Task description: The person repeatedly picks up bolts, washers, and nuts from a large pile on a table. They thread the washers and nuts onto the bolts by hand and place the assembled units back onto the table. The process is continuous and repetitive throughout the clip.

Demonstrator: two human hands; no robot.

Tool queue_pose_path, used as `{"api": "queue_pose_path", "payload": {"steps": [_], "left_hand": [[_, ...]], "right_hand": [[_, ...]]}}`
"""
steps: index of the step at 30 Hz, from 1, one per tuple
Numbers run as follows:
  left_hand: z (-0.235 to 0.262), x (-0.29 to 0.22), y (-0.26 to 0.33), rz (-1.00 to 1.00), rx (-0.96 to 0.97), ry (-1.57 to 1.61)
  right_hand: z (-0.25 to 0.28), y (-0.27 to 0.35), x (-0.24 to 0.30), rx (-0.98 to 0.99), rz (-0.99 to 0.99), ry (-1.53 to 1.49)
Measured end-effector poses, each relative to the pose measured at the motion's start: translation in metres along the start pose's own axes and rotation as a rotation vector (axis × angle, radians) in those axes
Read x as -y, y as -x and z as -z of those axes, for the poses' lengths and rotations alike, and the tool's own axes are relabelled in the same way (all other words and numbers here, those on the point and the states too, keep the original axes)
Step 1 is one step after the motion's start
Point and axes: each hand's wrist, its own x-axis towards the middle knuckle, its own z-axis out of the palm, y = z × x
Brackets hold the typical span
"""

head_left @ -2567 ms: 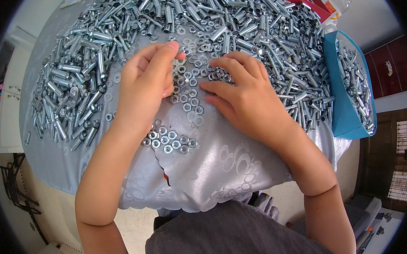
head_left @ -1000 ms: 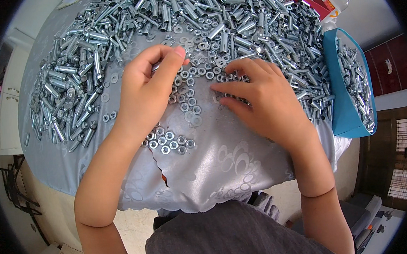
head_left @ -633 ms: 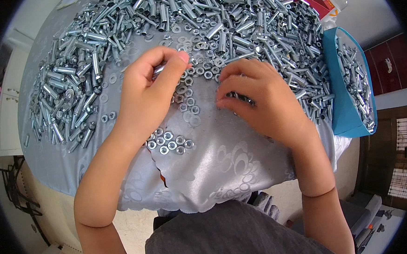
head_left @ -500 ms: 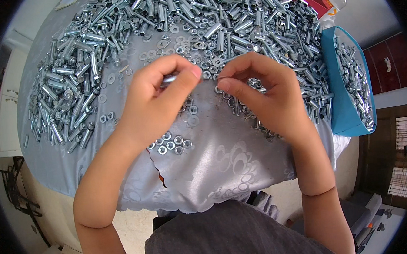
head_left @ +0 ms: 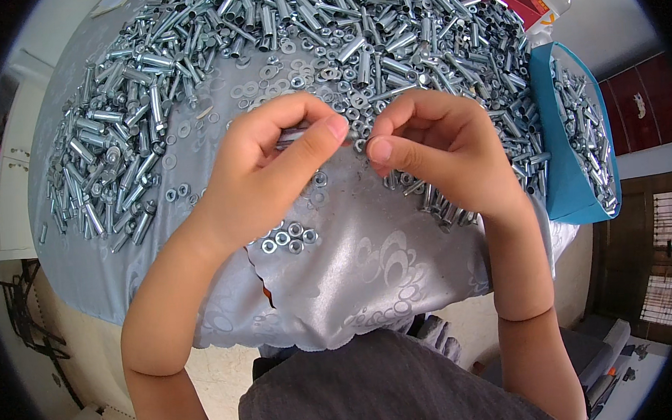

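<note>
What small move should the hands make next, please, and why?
Probably bring the right hand gently toward the left hand: the left holds a shiny metal piece, and their fingertips face each other across a small gap. Whether the right pinches anything is unclear.

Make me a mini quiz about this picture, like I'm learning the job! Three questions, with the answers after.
1. What colour is the rightmost container of metal parts?
2. True or false: the left hand holds a shiny metal piece.
3. The group of nuts nearest the person lies on: A) the container, B) the silvery tablecloth, C) the floor.

Key: 1. Blue. 2. True. 3. B.
</note>
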Motion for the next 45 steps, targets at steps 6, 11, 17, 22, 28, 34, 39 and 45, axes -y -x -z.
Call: {"api": "queue_pose_path", "payload": {"steps": [6,11,17,22,28,34,39,45], "left_hand": [[0.003,0.001,0.001,-0.009,0.105,0.030],[0.004,0.001,0.002,-0.045,0.161,0.058],[0.005,0.004,0.000,0.073,0.095,0.218],[0.000,0.002,0.001,0.084,0.059,0.129],[-0.001,0.000,0.000,0.137,0.045,0.124],[0.002,-0.001,-0.002,0.157,0.033,0.119],[0.008,0.000,-0.008,0.164,-0.083,0.213],[0.007,-0.004,-0.008,0.152,-0.108,0.267]], "right_hand": [[-0.003,-0.002,-0.006,-0.007,0.027,-0.013],[-0.006,-0.002,-0.007,-0.029,0.107,-0.011],[-0.008,-0.001,-0.010,-0.090,0.250,0.229],[-0.009,-0.003,-0.014,-0.162,0.355,0.366],[-0.005,-0.003,-0.008,-0.152,0.539,0.579],[-0.005,-0.007,-0.009,-0.139,0.624,0.581],[0.005,-0.004,-0.007,-0.240,0.548,0.436],[0.004,-0.003,-0.004,-0.330,0.576,0.487]]}}
